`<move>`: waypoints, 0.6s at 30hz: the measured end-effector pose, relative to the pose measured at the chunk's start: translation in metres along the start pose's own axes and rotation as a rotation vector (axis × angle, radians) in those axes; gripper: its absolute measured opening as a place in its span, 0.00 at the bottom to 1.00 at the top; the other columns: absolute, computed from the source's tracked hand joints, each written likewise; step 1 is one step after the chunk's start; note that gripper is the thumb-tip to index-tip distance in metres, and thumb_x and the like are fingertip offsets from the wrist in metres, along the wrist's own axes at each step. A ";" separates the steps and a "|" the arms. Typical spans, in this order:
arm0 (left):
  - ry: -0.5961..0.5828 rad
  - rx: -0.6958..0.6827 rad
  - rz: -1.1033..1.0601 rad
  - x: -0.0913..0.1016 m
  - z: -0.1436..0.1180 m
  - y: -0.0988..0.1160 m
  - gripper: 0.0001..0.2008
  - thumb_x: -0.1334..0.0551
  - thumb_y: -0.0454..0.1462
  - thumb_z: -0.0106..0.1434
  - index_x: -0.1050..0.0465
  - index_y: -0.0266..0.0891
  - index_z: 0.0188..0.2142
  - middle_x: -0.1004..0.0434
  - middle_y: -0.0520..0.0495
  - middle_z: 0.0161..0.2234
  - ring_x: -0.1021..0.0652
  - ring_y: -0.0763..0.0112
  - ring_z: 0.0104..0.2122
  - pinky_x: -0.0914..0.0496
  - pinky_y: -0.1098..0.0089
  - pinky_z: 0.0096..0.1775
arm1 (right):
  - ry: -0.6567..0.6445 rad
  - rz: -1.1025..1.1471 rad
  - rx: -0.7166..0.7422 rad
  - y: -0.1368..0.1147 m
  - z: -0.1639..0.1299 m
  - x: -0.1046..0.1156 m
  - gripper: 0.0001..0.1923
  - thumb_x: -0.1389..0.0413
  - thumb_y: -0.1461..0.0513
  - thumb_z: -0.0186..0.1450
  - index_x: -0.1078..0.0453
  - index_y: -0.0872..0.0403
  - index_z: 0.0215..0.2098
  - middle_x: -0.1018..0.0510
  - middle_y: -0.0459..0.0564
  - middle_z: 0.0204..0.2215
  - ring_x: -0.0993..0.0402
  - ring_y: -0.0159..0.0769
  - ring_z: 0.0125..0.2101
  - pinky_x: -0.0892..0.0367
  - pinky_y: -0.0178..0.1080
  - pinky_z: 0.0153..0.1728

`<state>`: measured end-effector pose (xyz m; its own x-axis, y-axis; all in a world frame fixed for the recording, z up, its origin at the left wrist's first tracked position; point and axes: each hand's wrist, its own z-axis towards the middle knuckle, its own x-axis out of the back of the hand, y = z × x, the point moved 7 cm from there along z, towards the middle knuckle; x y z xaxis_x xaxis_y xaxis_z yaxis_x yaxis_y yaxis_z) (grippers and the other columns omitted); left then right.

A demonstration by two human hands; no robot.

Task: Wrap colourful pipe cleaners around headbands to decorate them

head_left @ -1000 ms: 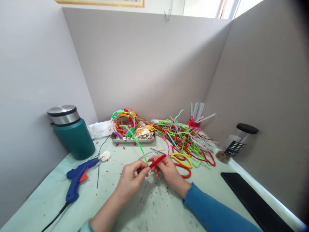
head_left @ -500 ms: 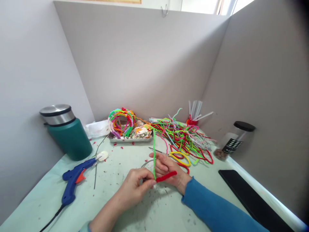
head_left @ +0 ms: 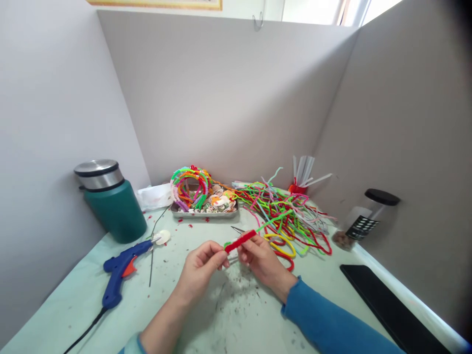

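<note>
Between my hands is a short, thick red pipe cleaner piece (head_left: 240, 241), tilted up to the right. My left hand (head_left: 202, 269) pinches its lower left end, where a bit of green shows at the thumb. My right hand (head_left: 262, 260) holds the piece near its upper right end with thumb and fingers. A long green pipe cleaner (head_left: 275, 221) runs out past my right hand toward the upper right. Just beyond my right hand lie scissors with yellow and red handles (head_left: 282, 245), partly hidden by it.
A metal tray (head_left: 206, 215) holds pipe cleaner rings (head_left: 190, 189) and small pieces. Tangled pipe cleaners (head_left: 295, 211) lie at the back right. On the left are a blue glue gun (head_left: 120, 270), a white disc (head_left: 162, 237) and a green flask (head_left: 116, 209). A jar (head_left: 359, 221) stands right.
The green pipe cleaner stood upright and now slants to the upper right. My right hand, open before, has closed on the red piece. The view has shifted slightly left.
</note>
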<state>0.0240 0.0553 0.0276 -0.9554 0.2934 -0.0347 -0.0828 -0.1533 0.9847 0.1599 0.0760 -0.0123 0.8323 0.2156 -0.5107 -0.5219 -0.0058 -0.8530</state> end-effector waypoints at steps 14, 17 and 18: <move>0.289 -0.017 -0.001 0.027 0.005 -0.007 0.11 0.38 0.42 0.56 0.31 0.36 0.26 0.28 0.53 0.21 0.34 0.77 0.23 0.38 0.77 0.29 | -0.043 -0.835 0.677 -0.048 -0.030 -0.036 0.06 0.43 0.66 0.60 0.25 0.52 0.34 0.22 0.48 0.27 0.27 0.35 0.31 0.34 0.37 0.34; 0.345 -0.028 0.120 0.032 0.004 -0.006 0.11 0.39 0.43 0.56 0.31 0.37 0.25 0.28 0.53 0.21 0.34 0.76 0.23 0.38 0.76 0.28 | -0.073 -0.847 0.662 -0.046 -0.030 -0.038 0.07 0.44 0.66 0.60 0.25 0.52 0.34 0.22 0.49 0.27 0.27 0.35 0.30 0.33 0.37 0.33; 0.358 -0.033 0.163 0.033 0.003 -0.006 0.11 0.39 0.43 0.56 0.30 0.37 0.25 0.28 0.53 0.21 0.33 0.76 0.23 0.38 0.76 0.28 | -0.084 -0.851 0.655 -0.044 -0.030 -0.039 0.07 0.44 0.66 0.60 0.25 0.52 0.34 0.22 0.49 0.27 0.27 0.35 0.30 0.33 0.37 0.33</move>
<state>-0.0062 0.0689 0.0215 -0.9947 -0.0844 0.0587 0.0749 -0.2029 0.9763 0.1566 0.0388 0.0421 0.9667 -0.0313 0.2539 0.2033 0.6965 -0.6881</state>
